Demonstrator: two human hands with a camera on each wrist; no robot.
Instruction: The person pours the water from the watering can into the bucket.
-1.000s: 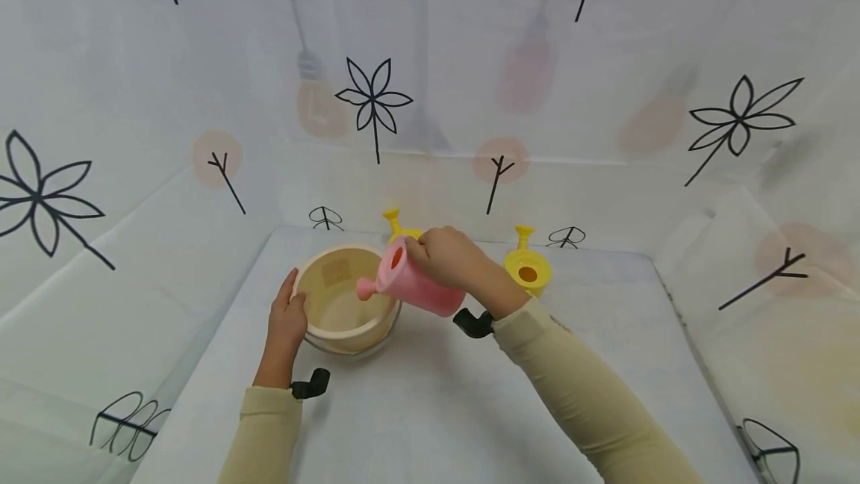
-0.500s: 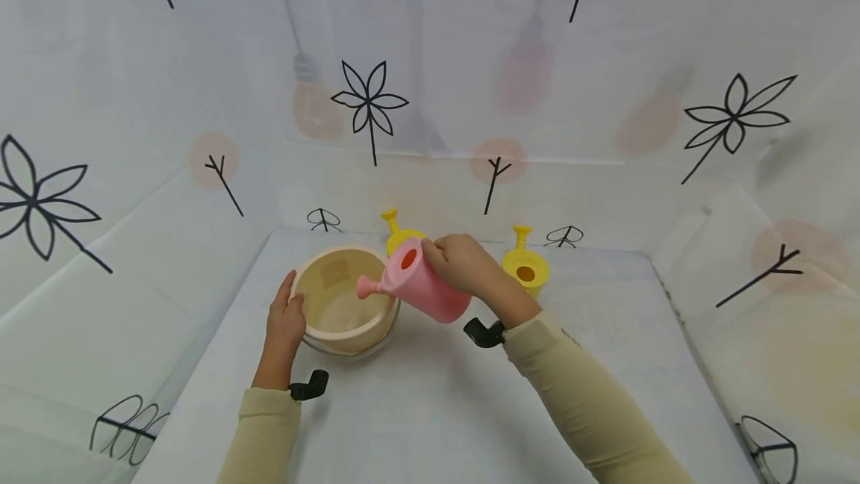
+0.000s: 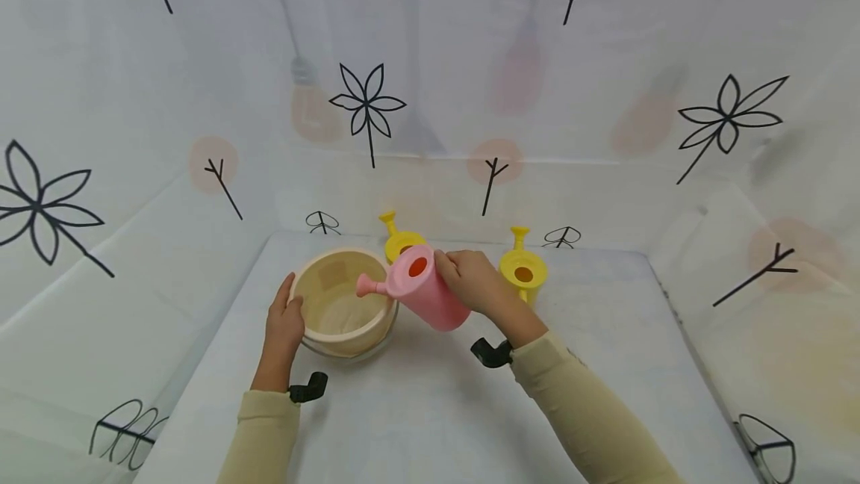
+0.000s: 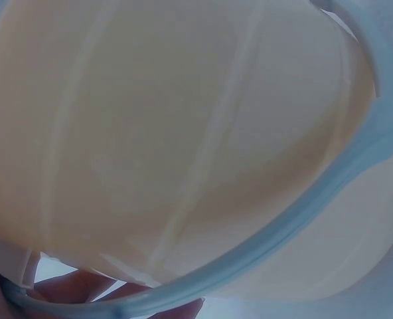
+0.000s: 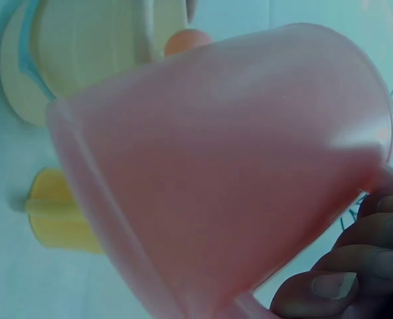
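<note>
A pink watering can leans toward the left, its spout reaching over the rim of a cream bucket. My right hand grips the can's handle; the curled fingers show in the right wrist view. On the bucket's left side my left hand holds the wall, thumb at the rim. The left wrist view has the bucket's grey-blue bail handle hanging along its side, with fingertips behind it at the lower left. No stream shows from the spout.
One yellow watering can stands behind the pink one, partly hidden by it. A second yellow watering can stands to the right, behind my right wrist. The white table meets patterned cloth walls at the back and sides.
The pink watering can has come slightly toward me and to the right, and has tipped back more upright. My left hand and the bucket have stayed in place.
</note>
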